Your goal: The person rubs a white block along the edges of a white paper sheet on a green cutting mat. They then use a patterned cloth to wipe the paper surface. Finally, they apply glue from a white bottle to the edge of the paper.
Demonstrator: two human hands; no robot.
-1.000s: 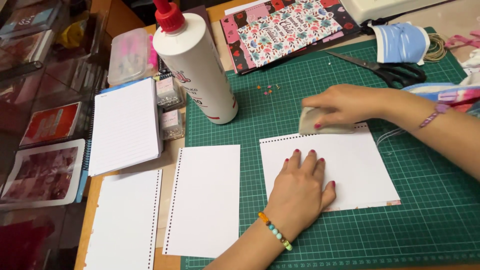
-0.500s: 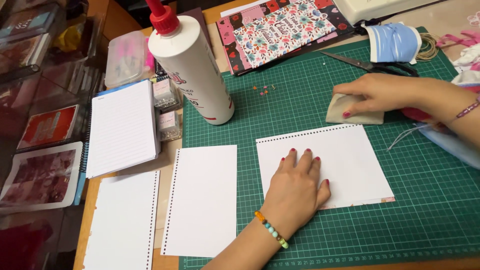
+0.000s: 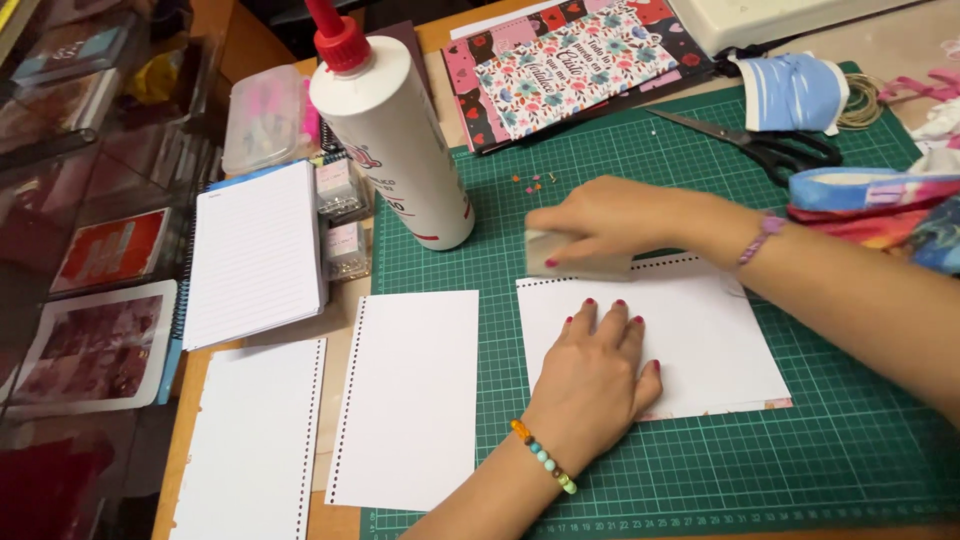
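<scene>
While the left hand (image 3: 595, 375) lies flat on white paper (image 3: 700, 340), the right hand (image 3: 600, 225) grips a scraper (image 3: 560, 255) over the green mat (image 3: 820, 450).

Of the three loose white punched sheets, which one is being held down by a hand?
The rightmost sheet, lying fully on the green cutting mat. The left hand presses flat on it, while the middle sheet and the leftmost sheet lie untouched.

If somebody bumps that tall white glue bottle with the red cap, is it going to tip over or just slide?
The tall white glue bottle is narrow for its height and stands upright on the green cutting mat, so a knock near its red cap would probably tip it. A push low down would more likely slide it. Being round, it may roll once on its side.
</scene>
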